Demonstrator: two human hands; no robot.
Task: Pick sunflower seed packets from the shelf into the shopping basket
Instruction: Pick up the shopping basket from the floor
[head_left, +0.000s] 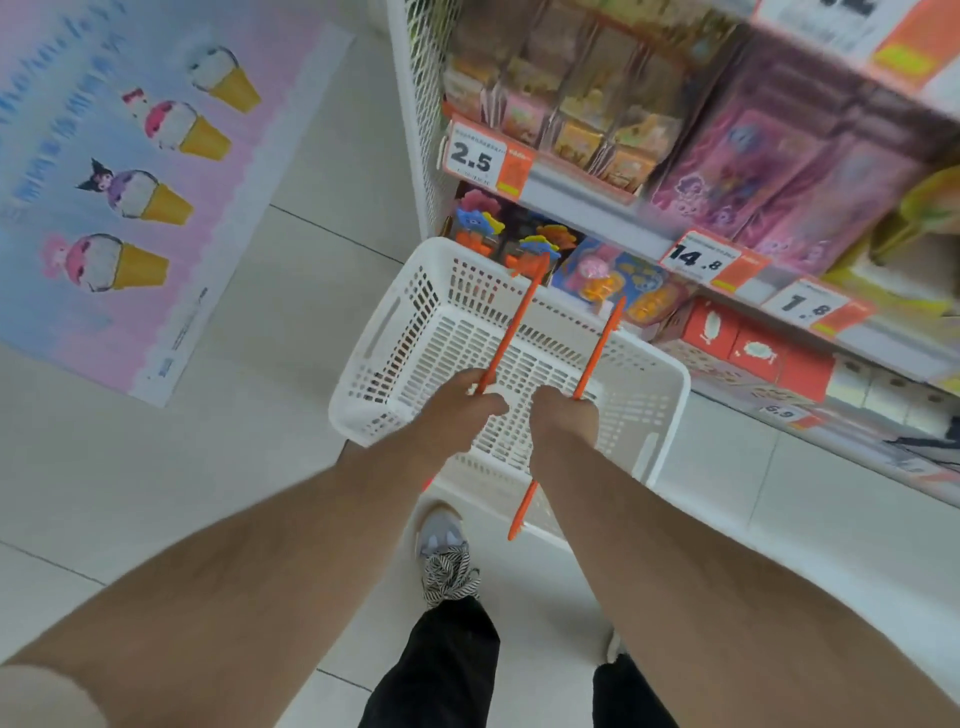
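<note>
At frame centre, left hand (457, 402) and right hand (563, 413) each clench an orange handle (506, 332) over the white basket (670, 384), beside shelves (587, 213).

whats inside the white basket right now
No goods show inside the white basket; only its perforated floor. The left hand and right hand, gripping the orange handles, cover a small patch of it.
</note>
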